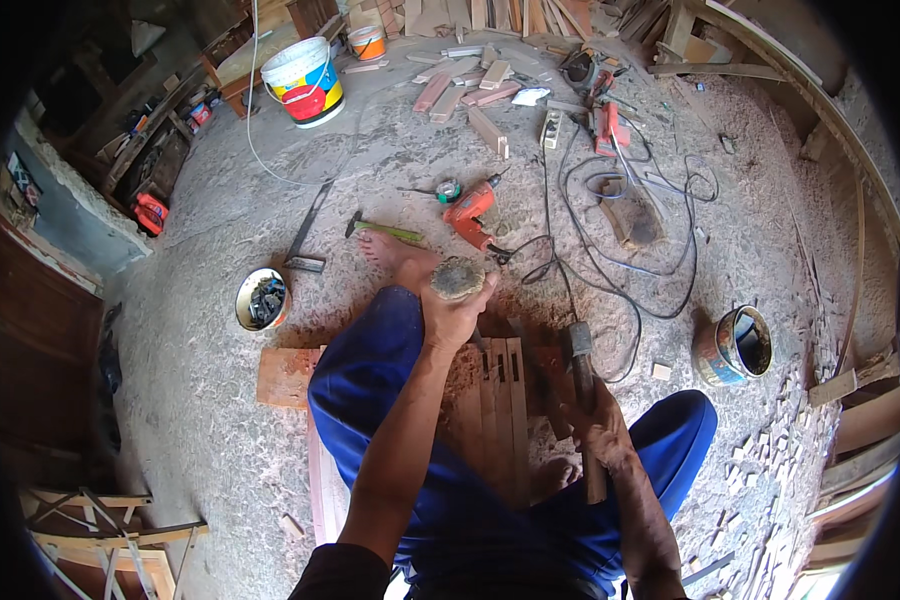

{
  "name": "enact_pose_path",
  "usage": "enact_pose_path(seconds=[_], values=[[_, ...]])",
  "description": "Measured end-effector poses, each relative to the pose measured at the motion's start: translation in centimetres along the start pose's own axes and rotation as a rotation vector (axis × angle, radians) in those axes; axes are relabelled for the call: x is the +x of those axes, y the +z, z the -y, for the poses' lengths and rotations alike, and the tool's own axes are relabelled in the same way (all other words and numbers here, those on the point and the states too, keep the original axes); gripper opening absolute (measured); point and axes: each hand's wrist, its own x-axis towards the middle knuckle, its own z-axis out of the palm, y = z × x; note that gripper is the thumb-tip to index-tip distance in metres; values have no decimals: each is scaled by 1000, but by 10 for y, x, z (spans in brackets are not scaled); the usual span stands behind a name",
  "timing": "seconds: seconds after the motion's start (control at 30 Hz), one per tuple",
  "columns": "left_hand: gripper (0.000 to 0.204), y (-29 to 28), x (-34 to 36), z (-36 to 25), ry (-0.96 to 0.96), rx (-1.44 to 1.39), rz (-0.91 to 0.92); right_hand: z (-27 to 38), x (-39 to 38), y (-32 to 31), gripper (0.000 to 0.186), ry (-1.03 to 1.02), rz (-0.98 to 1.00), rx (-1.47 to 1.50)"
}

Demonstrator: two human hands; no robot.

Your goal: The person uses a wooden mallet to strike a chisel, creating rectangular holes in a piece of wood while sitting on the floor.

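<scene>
My left hand (pixel 452 318) is closed around a chisel with a thick, round handle; the battered end of the chisel (pixel 457 278) faces up. Its blade is mostly hidden below the hand, over slotted wooden pieces (pixel 500 400) set side by side between my legs. Dark slots show in their upper ends. In my right hand (pixel 600 428) is a hammer (pixel 578 342), gripped along its wooden handle with the metal head pointing away from me. The hammer head is apart from the chisel, to its right.
Beyond my foot lie a green-handled hammer (pixel 395 233), an orange power drill (pixel 471 212) and a metal square (pixel 309 230). A tin of dark pieces (pixel 263 300) stands left, an open can (pixel 732 346) right. Black cables (pixel 635 300) loop across the floor; wood offcuts (pixel 460 85) lie farther back.
</scene>
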Motion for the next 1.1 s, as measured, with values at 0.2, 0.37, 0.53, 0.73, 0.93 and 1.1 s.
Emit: enact_pose_path(seconds=[0.2, 0.37, 0.53, 0.73, 0.93, 1.1], values=[[19, 0, 5, 1, -22, 47, 1, 2, 2, 3, 50, 36, 32, -20], [19, 1, 13, 6, 12, 84, 5, -18, 8, 5, 48, -37, 27, -28], [15, 13, 9, -1, 203, 312, 45, -7, 5, 4, 47, 8, 43, -26], [12, 18, 5, 6, 547, 463, 133, 9, -2, 10, 55, -37, 77, 208], [14, 15, -31, 5, 364, 238, 152, 56, -23, 14, 68, -497, -134, -318], [19, 2, -36, 35, 142, -41, 106, 128, -58, 1, 80, -799, -226, -469]])
